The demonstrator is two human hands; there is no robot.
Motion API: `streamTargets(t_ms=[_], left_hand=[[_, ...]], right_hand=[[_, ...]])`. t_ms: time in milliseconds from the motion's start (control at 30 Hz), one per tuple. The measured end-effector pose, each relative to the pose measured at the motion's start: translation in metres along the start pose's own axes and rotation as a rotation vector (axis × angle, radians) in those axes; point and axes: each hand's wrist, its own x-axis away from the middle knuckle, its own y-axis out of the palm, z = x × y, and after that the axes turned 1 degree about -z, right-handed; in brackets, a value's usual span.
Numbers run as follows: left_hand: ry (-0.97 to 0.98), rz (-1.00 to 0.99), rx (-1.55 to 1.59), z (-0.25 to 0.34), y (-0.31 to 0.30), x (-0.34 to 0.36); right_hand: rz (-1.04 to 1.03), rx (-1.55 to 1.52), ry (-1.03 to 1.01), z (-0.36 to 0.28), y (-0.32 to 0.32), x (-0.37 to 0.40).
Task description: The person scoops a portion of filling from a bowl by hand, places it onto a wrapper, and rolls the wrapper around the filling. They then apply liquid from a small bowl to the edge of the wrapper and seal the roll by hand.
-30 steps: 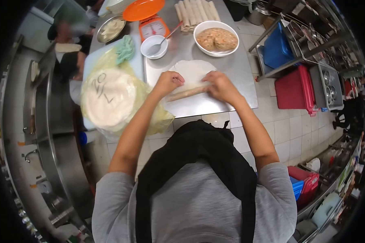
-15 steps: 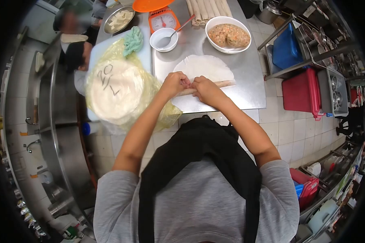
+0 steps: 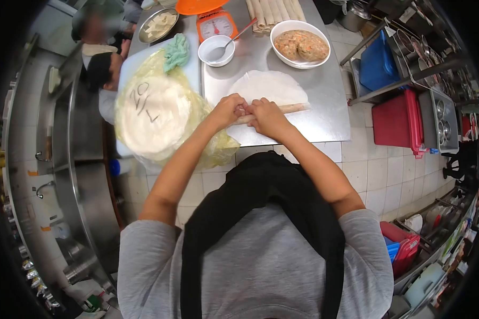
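Left hand (image 3: 231, 110) and right hand (image 3: 268, 118) are right up against each other, fingers pinched onto a skinny roll (image 3: 294, 108) lying along the near edge of a pale wrapper (image 3: 269, 86) on the steel table (image 3: 324, 127). Past that there's a big bowl (image 3: 294, 64) of chunky mix (image 3: 299, 45), then an orange scale (image 3: 216, 27) and more rolls lined up (image 3: 275, 15).

Remotely, I see the plain white wrapper (image 3: 269, 87); left of it, yellow plastic (image 3: 196, 109); beyond it, a white bowl (image 3: 295, 63) of orange-flecked brown filling (image 3: 299, 47).
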Motion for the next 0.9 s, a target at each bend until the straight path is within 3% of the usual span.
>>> streamTargets(t_ms=[100, 233, 300, 433, 500, 733, 767, 833, 900], left_hand=[[-0.010, -0.056, 0.042, -0.005, -0.005, -0.001], [-0.002, 0.065, 0.111, 0.019, -0.007, 0.008], [-0.002, -0.124, -0.248, 0.034, -0.001, 0.011], [-0.018, -0.165, -0.401, 0.042, 0.005, 0.017], [0.013, -0.147, -0.400, 0.046, 0.010, 0.017], [0.071, -0.104, -0.372, 0.036, 0.016, 0.019], [0.075, -0.098, -0.376, 0.031, 0.012, 0.016], [-0.189, -0.118, -0.040, 0.025, 0.004, 0.009], [-0.156, -0.098, -0.043, 0.018, -0.003, 0.011]], right_hand=[[0.024, -0.234, -0.073, 0.017, -0.016, 0.008], [0.151, -0.184, 0.018, 0.051, -0.061, 0.039], [-0.004, -0.158, 0.058, 0.063, -0.064, 0.045], [-0.101, -0.106, 0.091, 0.056, -0.066, 0.048], [-0.010, -0.112, 0.028, 0.046, -0.066, 0.049], [0.019, -0.075, 0.059, 0.048, -0.056, 0.050], [0.009, -0.242, 0.152, 0.047, -0.062, 0.049], [-0.003, -0.412, 0.247, 0.050, -0.068, 0.049], [0.009, -0.348, 0.217, 0.056, -0.068, 0.049]])
